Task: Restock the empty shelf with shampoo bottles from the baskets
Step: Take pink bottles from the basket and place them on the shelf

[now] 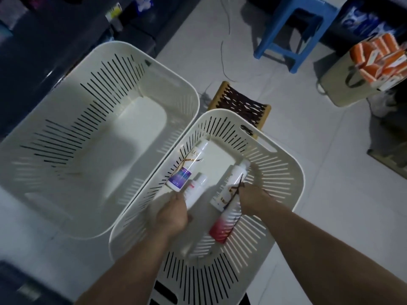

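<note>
Two white slotted baskets stand side by side on the floor. The left basket (193,95) holds nothing. The right basket (293,172) holds several shampoo bottles lying down. Among them are a white bottle with a purple label (187,170), a small white bottle (197,188), a white bottle with a brown pattern (231,183) and a red-and-white bottle (221,226). My left hand (174,214) reaches into the right basket and grips the lower end of the small white bottle. My right hand (251,199) curls its fingers round the side of the brown-patterned bottle. The picture is slightly blurred.
A dark shelf unit (44,40) runs along the left. Behind the right basket is a woven stool (240,106), and a blue plastic stool (293,29) stands further back. A bag of orange boxes (374,60) sits at the right. A thin cable (223,62) trails over the white tiles.
</note>
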Motion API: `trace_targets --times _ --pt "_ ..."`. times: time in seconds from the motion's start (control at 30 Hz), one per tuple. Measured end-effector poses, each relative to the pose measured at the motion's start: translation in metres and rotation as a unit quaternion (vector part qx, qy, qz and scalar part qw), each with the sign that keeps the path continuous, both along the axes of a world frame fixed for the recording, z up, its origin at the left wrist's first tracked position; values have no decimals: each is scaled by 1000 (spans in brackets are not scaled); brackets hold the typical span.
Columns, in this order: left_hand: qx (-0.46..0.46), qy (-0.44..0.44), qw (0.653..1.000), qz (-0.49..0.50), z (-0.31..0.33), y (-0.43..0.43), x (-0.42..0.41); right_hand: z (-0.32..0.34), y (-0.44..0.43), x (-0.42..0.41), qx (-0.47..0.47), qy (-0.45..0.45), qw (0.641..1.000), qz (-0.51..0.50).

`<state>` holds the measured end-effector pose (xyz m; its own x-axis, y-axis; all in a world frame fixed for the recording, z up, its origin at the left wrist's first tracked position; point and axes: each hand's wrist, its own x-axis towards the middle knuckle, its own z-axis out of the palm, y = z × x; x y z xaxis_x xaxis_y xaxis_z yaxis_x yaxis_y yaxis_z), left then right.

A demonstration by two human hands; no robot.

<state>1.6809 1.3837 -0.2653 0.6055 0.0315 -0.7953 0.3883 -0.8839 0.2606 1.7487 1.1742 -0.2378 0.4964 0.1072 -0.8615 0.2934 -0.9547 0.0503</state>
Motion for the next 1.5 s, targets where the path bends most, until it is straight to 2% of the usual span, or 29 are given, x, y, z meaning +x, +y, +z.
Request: trace_targets --times 0.13,0.2,0.33,0.43,0.5,0.6,0.67,0.77,0.87,1.0,1.23,1.37,1.43,1.5 --pt "-30 8 999 41 -4 -5 -5 -8 3 -6 -23 -12 998 58" --pt "-78 43 992 88 -5 -8 -9 -13 7 -10 -16 2 998 66" --pt "-212 158 939 221 3 -8 -10 -21 16 -20 19 67 992 104" --pt "-251 217 903 272 6 -2 -11 -23 17 -25 10 88 987 133" --pt "-274 242 880 303 9 4 -10 -20 16 -22 12 104 987 118" --pt "-324 258 836 361 15 14 -11 -9 14 -16 51 130 990 29" --pt "-358 251 806 399 27 18 -10 2 17 -16 96 113 989 -26" --pt "-413 226 761 446 50 24 -13 16 26 -20 169 81 977 -106" --pt "-487 185 711 472 79 29 -20 24 35 -26 252 52 946 -200" --pt "-532 110 670 506 117 27 -30 43 49 -33 332 33 911 -245" --pt "-487 -79 655 573 159 15 -54 87 50 -20 460 5 813 -356" --pt "-466 -208 631 584 180 16 -74 132 68 -7 517 52 740 -426" --pt "-463 -247 612 591 192 18 -85 150 81 -4 548 63 718 -424" --pt "-461 -286 596 592 205 22 -98 167 98 -5 571 59 715 -399"
